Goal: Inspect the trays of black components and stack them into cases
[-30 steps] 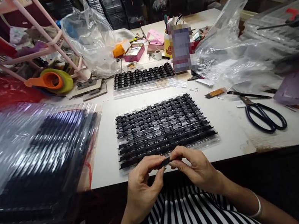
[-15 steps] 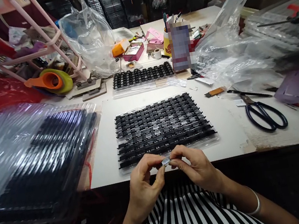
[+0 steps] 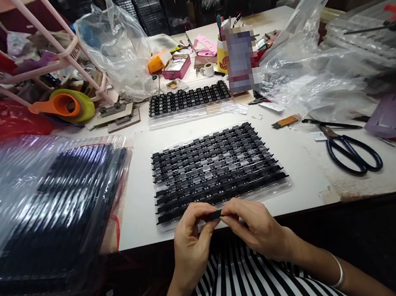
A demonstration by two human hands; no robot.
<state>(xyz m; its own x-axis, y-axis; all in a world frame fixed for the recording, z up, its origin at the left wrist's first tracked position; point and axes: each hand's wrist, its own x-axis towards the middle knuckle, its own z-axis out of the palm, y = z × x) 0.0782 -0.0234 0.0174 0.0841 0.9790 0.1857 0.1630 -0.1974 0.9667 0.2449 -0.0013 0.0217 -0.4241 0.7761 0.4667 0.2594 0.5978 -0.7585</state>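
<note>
Between my two hands is a small black part with a row of pins (image 3: 215, 215), held just past the near edge of the table. My left hand (image 3: 193, 240) pinches its left end between thumb and fingers. At the other end, my right hand (image 3: 253, 225) grips it the same way. Right beyond my fingers lies a clear plastic tray (image 3: 285, 184) filled with rows of similar black parts (image 3: 212, 166). A second batch of black parts (image 3: 189, 98) sits on clear trays farther back.
Stacked clear trays with black parts (image 3: 52, 214) cover the table's left side. To the right lie scissors (image 3: 352, 154), an orange-handled cutter (image 3: 285, 122) and plastic bags (image 3: 316, 81). A pink rack (image 3: 70, 55) and a tape roll (image 3: 207, 70) stand toward the back.
The small part has turned in my fingers: its shiny silver face showed before, and now a dark side faces up. Both hands stay in nearly the same place.
</note>
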